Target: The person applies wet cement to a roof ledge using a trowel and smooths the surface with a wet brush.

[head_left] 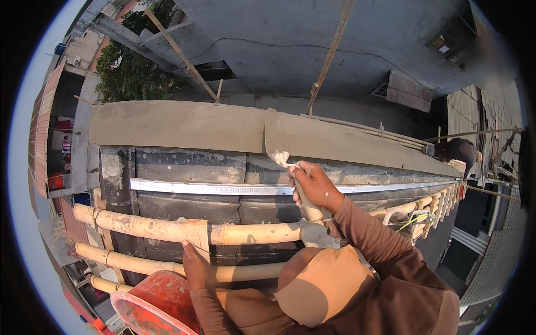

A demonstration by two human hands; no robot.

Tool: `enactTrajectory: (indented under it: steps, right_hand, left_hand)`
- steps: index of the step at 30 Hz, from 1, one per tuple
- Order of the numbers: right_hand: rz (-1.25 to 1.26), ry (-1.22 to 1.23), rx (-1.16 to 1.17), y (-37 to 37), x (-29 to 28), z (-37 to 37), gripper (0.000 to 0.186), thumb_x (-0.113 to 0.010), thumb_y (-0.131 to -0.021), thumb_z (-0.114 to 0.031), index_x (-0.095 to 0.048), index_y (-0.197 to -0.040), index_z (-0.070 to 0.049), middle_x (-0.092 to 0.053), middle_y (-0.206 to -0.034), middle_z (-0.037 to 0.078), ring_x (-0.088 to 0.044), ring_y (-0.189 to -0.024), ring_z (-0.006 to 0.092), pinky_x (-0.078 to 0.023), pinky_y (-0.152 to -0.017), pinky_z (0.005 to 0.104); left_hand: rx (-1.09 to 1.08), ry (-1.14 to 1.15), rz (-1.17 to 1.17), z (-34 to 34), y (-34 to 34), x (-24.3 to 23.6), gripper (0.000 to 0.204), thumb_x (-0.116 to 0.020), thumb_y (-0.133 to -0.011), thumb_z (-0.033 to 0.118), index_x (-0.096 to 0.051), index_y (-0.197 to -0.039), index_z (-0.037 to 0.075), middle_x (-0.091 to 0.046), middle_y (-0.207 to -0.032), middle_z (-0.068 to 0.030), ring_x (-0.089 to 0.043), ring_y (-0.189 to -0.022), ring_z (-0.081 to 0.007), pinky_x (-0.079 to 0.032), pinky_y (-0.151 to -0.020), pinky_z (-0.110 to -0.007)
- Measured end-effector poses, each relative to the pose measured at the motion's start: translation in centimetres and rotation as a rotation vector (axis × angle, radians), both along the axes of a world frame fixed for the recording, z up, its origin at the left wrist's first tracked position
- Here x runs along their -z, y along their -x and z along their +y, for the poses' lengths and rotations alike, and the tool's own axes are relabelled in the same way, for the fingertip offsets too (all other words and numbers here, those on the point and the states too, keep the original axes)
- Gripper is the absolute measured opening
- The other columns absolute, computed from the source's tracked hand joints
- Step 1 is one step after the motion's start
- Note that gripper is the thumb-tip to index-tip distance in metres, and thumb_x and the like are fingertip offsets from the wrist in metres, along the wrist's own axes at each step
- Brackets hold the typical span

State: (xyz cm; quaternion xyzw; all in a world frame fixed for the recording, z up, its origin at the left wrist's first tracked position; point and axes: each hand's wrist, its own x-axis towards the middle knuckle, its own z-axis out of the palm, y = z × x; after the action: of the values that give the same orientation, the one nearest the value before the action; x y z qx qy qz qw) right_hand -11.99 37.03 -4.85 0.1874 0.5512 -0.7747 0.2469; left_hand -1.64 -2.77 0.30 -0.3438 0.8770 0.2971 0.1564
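Note:
My right hand is closed around the handle of a trowel. The mortar-smeared blade lies flat against the smooth grey wall top, with pale mortar crusted near its neck. Lower left, my left hand grips the near end of a light wooden board, which overlaps the upper bamboo pole. My left palm is turned out of sight. Between my hands and the wall top runs a long silver perforated metal strip.
A red bucket sits beside my left forearm. Below the upper pole lies another bamboo pole. A yellow-green cord hangs on the poles at right. Another person is at the wall's far right end. Wooden props stand beyond the wall.

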Motion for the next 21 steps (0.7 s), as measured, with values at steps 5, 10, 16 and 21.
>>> enactTrajectory:
  steps: [5, 10, 16, 21]
  right_hand:
    - [0.012, -0.228, 0.226, -3.2, 4.8, -0.1, 0.037, -0.043, -0.111, -0.033, -0.053, -0.102, 0.001, -0.06, -0.078, 0.007, -0.062, -0.057, 0.014, -0.052, -0.048, 0.0295]
    - [0.389, -0.704, -0.128, 5.2, 0.5, -8.3, 0.038, -0.045, -0.109, -0.028, -0.055, -0.097, 0.006, -0.065, -0.079, 0.026, -0.067, -0.075, 0.0444, -0.052, -0.071, 0.0495]
    - [0.625, -0.566, -0.437, 12.0, -7.6, -17.0, 0.037, -0.049, -0.105, -0.026, -0.06, -0.102, 0.009, -0.069, -0.093, 0.031, -0.068, -0.093, 0.0494, -0.053, -0.088, 0.0518]
    - [0.464, -0.8, -0.252, 9.1, -2.6, -9.1, 0.034, -0.05, -0.106, -0.026, -0.057, -0.1, 0.007, -0.068, -0.085, 0.032, -0.066, -0.085, 0.0509, -0.051, -0.081, 0.0553]
  left_hand:
    - [0.151, 0.081, 0.023, 4.1, 1.1, -2.8, 0.074, -0.026, -0.111, 0.049, -0.058, -0.126, -0.017, -0.063, -0.126, -0.0352, -0.06, -0.117, -0.0456, -0.043, -0.104, -0.044]
    - [0.01, 0.035, 0.028, 4.0, 1.5, -2.3, 0.078, -0.026, -0.11, 0.053, -0.056, -0.133, -0.015, -0.061, -0.13, -0.0365, -0.059, -0.122, -0.0462, -0.042, -0.106, -0.045]
    - [0.022, 0.039, 0.072, 2.2, 0.9, -1.5, 0.08, -0.027, -0.11, 0.055, -0.057, -0.134, -0.015, -0.06, -0.133, -0.0364, -0.057, -0.126, -0.0462, -0.041, -0.108, -0.045]
    - [0.029, -0.01, 0.079, 5.3, 2.2, -3.7, 0.079, -0.029, -0.11, 0.055, -0.057, -0.133, -0.015, -0.062, -0.131, -0.0339, -0.058, -0.126, -0.0434, -0.042, -0.107, -0.043]
